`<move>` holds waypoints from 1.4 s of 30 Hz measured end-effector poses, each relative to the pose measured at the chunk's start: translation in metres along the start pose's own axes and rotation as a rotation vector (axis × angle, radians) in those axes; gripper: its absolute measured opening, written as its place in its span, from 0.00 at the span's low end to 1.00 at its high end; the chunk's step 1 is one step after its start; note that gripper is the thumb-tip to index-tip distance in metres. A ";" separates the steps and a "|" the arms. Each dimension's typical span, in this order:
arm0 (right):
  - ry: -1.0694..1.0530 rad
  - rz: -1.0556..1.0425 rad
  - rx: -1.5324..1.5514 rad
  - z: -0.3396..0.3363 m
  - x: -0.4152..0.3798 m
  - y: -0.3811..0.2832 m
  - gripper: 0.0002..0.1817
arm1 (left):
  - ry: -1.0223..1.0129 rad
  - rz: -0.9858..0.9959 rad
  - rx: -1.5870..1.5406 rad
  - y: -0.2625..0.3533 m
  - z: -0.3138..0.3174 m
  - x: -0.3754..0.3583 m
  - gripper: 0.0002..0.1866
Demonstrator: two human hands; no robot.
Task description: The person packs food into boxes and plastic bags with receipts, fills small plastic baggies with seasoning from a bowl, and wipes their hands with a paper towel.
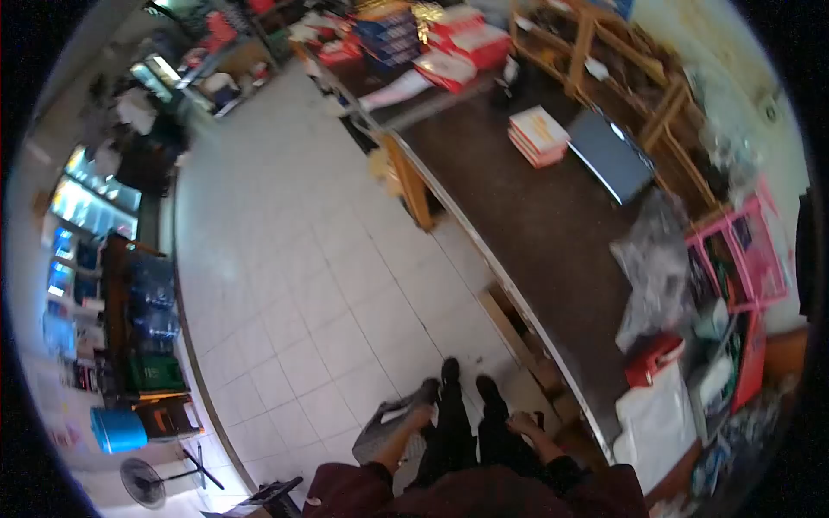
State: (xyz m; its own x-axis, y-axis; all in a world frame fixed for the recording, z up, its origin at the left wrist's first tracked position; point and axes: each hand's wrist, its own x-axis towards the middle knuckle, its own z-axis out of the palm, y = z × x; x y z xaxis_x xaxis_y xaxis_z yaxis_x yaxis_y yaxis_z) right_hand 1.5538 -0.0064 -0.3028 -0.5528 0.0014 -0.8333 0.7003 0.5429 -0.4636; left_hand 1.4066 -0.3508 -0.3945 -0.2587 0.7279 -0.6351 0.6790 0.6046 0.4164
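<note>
My left hand (420, 419) hangs low in front of my left thigh, overlapping the edge of a grey basket-like container (377, 439) by my feet. My right hand (522, 423) is by my right thigh, close to the front side of the long brown table (518, 224). Both hands are small and blurred, their fingers bent inward, and I cannot tell whether they hold anything. Below them show my dark trousers and dark shoes (450, 371) on the tiled floor.
On the table lie a stack of white-and-red boxes (540, 135), a closed dark laptop (611, 154), a clear plastic bag (652, 268) and a pink rack (749, 250). A wooden shelf (583, 52) stands behind. Across the tiled floor (285, 285) are a blue bucket (118, 429) and a fan (143, 482).
</note>
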 end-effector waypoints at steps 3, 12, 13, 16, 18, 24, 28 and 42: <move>0.247 0.108 0.217 0.057 -0.012 0.023 0.15 | 0.219 -0.040 -0.396 -0.043 -0.060 -0.044 0.16; -0.018 0.402 0.042 0.199 -0.045 0.064 0.23 | -0.535 -0.447 -0.837 -0.120 0.037 -0.090 0.31; 0.027 0.439 0.188 0.215 -0.059 0.058 0.23 | -0.552 -0.455 -0.851 -0.111 0.040 -0.091 0.31; 0.136 0.521 0.483 0.266 -0.099 0.036 0.25 | -0.535 -0.405 -0.653 -0.094 0.045 -0.068 0.31; 0.180 0.587 0.612 0.305 -0.127 0.022 0.27 | -0.525 -0.373 -0.544 -0.078 0.052 -0.046 0.32; 0.415 0.760 1.015 0.319 -0.116 0.005 0.32 | -0.326 -0.330 -0.071 -0.060 -0.004 0.019 0.33; 0.598 0.893 1.352 0.306 -0.127 0.005 0.36 | 0.192 0.235 0.078 -0.033 -0.077 0.083 0.28; 0.590 0.540 0.948 0.375 -0.198 0.017 0.19 | -0.968 0.609 0.567 0.207 -0.105 0.050 0.19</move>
State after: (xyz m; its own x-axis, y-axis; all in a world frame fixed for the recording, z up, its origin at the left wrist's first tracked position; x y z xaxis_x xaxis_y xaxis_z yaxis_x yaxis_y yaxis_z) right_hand 1.8446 -0.3127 -0.2589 -0.0389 0.5467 -0.8365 0.8160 -0.4657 -0.3424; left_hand 1.4621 -0.1556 -0.2714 0.6381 0.1610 -0.7529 0.7699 -0.1385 0.6229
